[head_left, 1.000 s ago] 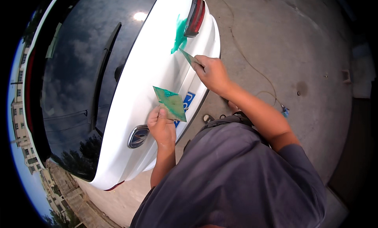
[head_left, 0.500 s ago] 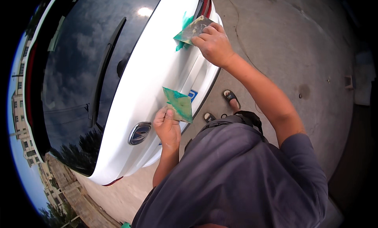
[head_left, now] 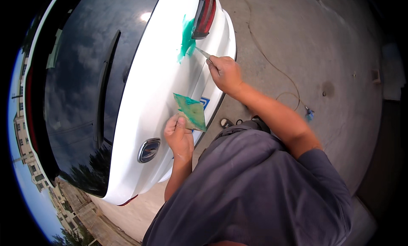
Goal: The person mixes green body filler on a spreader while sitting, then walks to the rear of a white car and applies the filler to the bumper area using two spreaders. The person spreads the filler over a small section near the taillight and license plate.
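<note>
My left hand (head_left: 179, 137) grips a square spreader (head_left: 191, 112) smeared with green paste, held over the white tailgate (head_left: 140, 97). Higher up, my right hand (head_left: 225, 76) holds a second spreader (head_left: 203, 53), seen nearly edge-on, its tip at the lower right of a bright green smear (head_left: 187, 35) on the white paint. The smear lies just left of the red tail light (head_left: 204, 16). Whether the tip touches the paint, I cannot tell.
The dark rear window (head_left: 80, 88) with its wiper (head_left: 104, 88) fills the left. A round emblem (head_left: 148, 150) and part of a blue plate (head_left: 204, 102) are below. On the concrete floor (head_left: 323, 54), a thin hose (head_left: 265, 56) runs to a small blue object (head_left: 310, 114).
A half second ago the right spreader lay broadside over the smear; it is now lower and edge-on, uncovering the smear. My right hand moved down and left. The left spreader barely moved.
</note>
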Motion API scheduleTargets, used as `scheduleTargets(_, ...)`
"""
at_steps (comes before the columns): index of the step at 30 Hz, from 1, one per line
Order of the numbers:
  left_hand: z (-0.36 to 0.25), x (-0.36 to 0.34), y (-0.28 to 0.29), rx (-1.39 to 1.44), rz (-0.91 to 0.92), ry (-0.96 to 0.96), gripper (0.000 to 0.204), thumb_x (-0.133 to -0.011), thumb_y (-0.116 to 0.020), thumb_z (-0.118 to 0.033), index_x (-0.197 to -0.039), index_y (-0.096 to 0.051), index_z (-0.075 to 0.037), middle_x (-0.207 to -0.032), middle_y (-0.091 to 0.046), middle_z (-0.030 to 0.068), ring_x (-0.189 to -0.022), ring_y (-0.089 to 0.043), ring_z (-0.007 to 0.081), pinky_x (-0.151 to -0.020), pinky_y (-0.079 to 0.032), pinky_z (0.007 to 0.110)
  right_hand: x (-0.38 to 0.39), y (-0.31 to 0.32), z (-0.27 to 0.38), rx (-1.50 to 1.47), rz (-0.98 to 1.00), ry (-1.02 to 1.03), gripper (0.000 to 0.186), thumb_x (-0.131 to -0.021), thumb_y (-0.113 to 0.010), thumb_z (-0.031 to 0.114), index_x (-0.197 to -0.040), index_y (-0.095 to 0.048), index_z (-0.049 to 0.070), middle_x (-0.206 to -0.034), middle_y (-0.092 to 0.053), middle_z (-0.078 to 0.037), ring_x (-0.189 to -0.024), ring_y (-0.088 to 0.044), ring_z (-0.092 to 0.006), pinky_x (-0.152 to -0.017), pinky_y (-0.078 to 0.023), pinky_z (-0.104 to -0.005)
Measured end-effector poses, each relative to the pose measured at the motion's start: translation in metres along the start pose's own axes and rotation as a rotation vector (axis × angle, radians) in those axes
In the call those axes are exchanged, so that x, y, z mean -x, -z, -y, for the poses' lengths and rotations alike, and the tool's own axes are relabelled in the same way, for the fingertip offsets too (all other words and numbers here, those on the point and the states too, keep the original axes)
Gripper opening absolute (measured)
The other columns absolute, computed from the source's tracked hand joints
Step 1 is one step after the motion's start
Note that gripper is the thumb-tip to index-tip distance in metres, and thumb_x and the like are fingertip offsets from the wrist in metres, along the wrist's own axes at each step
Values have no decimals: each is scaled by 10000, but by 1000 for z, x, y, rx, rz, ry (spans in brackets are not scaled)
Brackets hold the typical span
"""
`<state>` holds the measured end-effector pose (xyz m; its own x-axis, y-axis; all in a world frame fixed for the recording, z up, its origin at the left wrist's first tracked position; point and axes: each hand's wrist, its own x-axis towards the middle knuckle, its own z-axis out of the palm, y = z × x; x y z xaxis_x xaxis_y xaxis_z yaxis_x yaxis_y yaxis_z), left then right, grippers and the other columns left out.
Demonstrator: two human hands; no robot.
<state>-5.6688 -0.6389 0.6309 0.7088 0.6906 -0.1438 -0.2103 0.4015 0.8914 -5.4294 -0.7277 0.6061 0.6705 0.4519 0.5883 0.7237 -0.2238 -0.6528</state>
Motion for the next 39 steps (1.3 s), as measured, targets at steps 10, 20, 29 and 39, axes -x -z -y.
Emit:
scheduleTargets(10, -5, -2, -11, -31, -11, 33, 263, -1000, -578, -74, -1181, -582, 116, -1130, -676, 185, -1041, -662, 258, -959, -516, 380, 1, -24, 31, -61, -39, 88, 97, -773, -680, 57, -811, -591, 60, -631, -571, -125, -620, -605, -320, -594, -478, -439)
scheduleTargets(20, -2, -4, -5, -27, -8, 26, 257, -1001, -575, -83, -1169, -586, 111, -1139, -673, 174, -1043, -654, 242, -950, -511, 372, 1, -21, 24, -220, -76, -176, 164, -907, -627, 124, -800, -573, 12, -664, -565, -200, -636, -572, -406, -573, -450, -472)
scheduleTargets(29, 5, -17, -2, -62, 1, 39, 273, -994, -598, -105, -1155, -588, 115, -1130, -671, 178, -1048, -653, 248, -959, -508, 381, 4, 51, 44, -670, 303, -437, 246, -969, -596, 248, -959, -645, 8, -776, -653, -197, -714, -615, -399, -642, -486, -423)
scheduleTargets(39, 4, -35, -69, -30, -202, -92, 266, -989, -608, -91, -1150, -604, 120, -1117, -674, 186, -1028, -656, 257, -950, -513, 383, -11, 33, -47, -906, 388, -843, 154, -977, -588, 153, -984, -652, 14, -719, -602, -242, -669, -611, -386, -603, -488, -405)
